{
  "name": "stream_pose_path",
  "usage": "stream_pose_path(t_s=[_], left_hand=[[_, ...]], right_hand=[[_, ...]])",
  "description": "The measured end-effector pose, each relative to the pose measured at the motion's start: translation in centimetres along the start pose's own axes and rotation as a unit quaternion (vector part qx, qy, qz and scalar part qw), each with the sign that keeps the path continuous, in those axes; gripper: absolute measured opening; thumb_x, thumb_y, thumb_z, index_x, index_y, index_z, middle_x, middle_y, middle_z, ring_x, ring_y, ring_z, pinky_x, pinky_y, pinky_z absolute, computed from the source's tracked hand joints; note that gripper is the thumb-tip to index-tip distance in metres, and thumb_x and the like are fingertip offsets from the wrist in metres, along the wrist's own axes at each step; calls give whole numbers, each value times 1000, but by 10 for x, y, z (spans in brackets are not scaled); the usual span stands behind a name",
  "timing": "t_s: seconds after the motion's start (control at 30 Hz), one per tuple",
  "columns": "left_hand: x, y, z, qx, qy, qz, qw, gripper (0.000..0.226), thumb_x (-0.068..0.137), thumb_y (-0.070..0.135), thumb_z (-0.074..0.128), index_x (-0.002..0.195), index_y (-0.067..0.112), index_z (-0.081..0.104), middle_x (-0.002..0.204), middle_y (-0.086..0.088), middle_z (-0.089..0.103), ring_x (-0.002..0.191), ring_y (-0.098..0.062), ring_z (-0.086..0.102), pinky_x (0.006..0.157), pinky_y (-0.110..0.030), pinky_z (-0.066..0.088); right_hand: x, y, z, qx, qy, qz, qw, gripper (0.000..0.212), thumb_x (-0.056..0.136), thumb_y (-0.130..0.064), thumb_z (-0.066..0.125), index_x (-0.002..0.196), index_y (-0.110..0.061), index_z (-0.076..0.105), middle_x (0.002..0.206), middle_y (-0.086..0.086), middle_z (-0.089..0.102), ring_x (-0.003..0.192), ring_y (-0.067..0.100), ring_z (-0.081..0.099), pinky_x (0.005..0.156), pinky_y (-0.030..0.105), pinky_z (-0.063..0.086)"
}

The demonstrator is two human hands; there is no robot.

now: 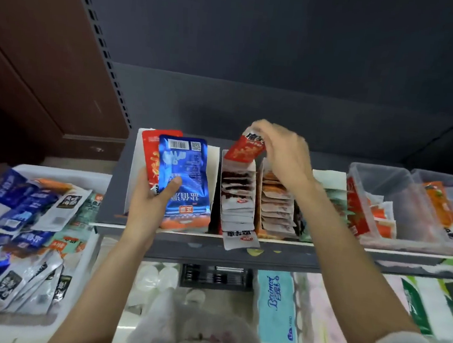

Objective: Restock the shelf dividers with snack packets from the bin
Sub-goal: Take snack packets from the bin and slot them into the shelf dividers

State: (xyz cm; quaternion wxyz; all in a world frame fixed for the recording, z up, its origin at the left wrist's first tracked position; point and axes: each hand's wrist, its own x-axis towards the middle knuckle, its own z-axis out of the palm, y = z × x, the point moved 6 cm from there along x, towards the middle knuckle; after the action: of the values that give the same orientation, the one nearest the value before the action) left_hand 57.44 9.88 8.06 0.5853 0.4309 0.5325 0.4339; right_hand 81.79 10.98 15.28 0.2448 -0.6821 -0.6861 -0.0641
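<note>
I have a red packet pinched at its top edge in my right hand, fingers closed on it, poised over the far end of the middle divider, at about one o'clock from the shelf's centre; its lower edge sits just above the row of filed packets; I judge this the insertion step, and to do it well I should keep the packet upright, drop it behind the rearmost one and press it down so it stands in line. My left hand is wrapped around a blue packet with another red one fanned behind it, held over the left divider at ten o'clock; these wait their turn. The bin lies at eight o'clock, heaped with blue, white and green packets, so plenty remains. The frontmost white packet hangs over the shelf lip at six o'clock and could slip out if the row is pushed; the neighbouring divider stands touching on the right, leaving little room for my fingers; clear tubs sit at three o'clock, well apart.
</note>
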Motion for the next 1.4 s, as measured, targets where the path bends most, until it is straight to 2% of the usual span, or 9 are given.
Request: stream_pose_path(t_s=[0.23,0.4,0.53,0.67,0.87,1.0,1.13,1.27,1.4], left_hand=[[19,2,8,16,-12,0,1000,31,86,21,67,109,32,49,107,4,65,96,-18,67,77,-40,57],[25,-1,11,51,-4,0,999,47,81,20,73,121,18,48,109,1,66,94,-16,68,74,-36,58],[27,-4,18,33,2,-11,999,50,79,22,74,122,17,48,110,0,66,93,-16,68,74,-34,57],[27,-3,34,22,-28,-4,999,47,81,19,72,121,19,48,108,0,67,93,-15,68,71,-27,55],[20,-9,42,4,-40,-32,999,32,95,42,47,121,24,48,106,4,65,91,-12,67,69,-24,54],[22,-12,18,5,-14,-32,999,33,96,42,44,124,23,46,108,5,63,97,-12,64,68,-25,52],[28,-9,-31,-32,73,-13,997,18,98,29,49,115,24,51,99,5,65,82,-5,64,67,-21,51],[25,-8,-83,-82,159,0,984,12,98,24,51,108,25,56,98,4,67,84,-9,66,79,-28,53],[17,-11,-119,-73,196,3,978,32,96,24,54,128,16,51,106,1,67,87,-11,67,75,-27,53]], right_hand=[[-16,-16,79,-145,-205,-108,962,36,93,-9,48,123,-27,55,84,-1,69,83,20,65,96,37,41],[-34,-15,73,-36,-248,-39,967,42,102,-30,28,142,-24,39,147,-3,41,143,13,21,118,43,-2],[-55,-40,30,117,-133,21,984,61,94,-16,49,148,-26,24,153,-3,28,142,10,17,117,31,14],[-92,-72,40,8,-133,-95,986,93,79,-15,67,151,-31,10,157,3,18,146,19,11,117,40,18],[-96,-71,28,-26,9,-117,993,51,81,-2,44,127,-19,59,128,1,61,119,15,57,77,24,54],[-96,-70,21,36,3,-168,985,45,82,-2,40,117,-14,67,117,4,67,108,18,65,78,32,59],[-77,-61,4,257,58,-14,965,29,93,-13,47,114,-22,64,105,-11,69,92,11,68,80,17,53],[-55,-69,32,505,12,201,839,24,99,-13,48,103,-35,57,98,-11,68,88,14,70,72,32,58],[-40,-99,69,460,-53,199,863,22,99,-12,46,102,-29,59,95,-7,68,80,13,71,71,41,58]])
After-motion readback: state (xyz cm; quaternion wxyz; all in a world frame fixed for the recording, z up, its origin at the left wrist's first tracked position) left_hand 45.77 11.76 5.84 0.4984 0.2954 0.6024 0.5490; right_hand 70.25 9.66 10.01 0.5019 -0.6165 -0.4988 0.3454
